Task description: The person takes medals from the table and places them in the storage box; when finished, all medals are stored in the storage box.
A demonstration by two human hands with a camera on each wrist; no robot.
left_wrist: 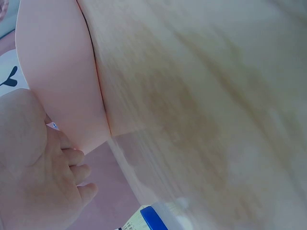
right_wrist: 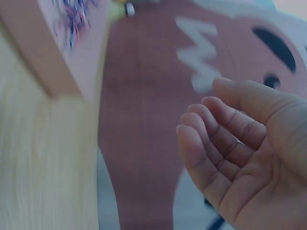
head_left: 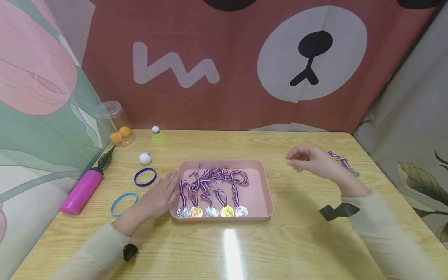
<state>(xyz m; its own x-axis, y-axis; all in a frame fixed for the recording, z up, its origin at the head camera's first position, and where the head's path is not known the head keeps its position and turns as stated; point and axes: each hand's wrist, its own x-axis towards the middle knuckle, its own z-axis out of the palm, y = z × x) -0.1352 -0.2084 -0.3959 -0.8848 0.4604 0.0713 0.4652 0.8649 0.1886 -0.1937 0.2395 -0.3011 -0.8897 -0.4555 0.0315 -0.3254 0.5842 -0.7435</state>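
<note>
- Lying across the whole scene is the wooden table [head_left: 297, 241], and everything else is placed from the pink tray [head_left: 260, 202] near its middle.
- Inside the tray, five medals [head_left: 211, 211] lie in a row along the near wall, silver and gold discs side by side; their striped ribbons [head_left: 217, 177] run toward the far wall and tangle there.
- At the tray's left wall rests the left hand [head_left: 159, 196], flat on the table, fingers straight and together, fingertips touching the tray's edge.
- To the right of the tray, well apart from it, the right hand [head_left: 311, 159] hovers above the table; its fingers are loosely curled and hold nothing, as the right wrist view shows plainly.
- Just beyond this hand, further right from the tray, lies a loose medal [head_left: 352, 172]. Its ribbon stretches from the disc toward the far left, so its long axis runs diagonally. The right hand is clearly the nearer one, with the medal behind its knuckles.
- Left of the tray are a pink pump [head_left: 82, 190], a clear jar [head_left: 113, 122] with orange balls, two blue wristbands [head_left: 145, 177], a shuttlecock [head_left: 158, 137] and a white ball [head_left: 145, 158].
</note>
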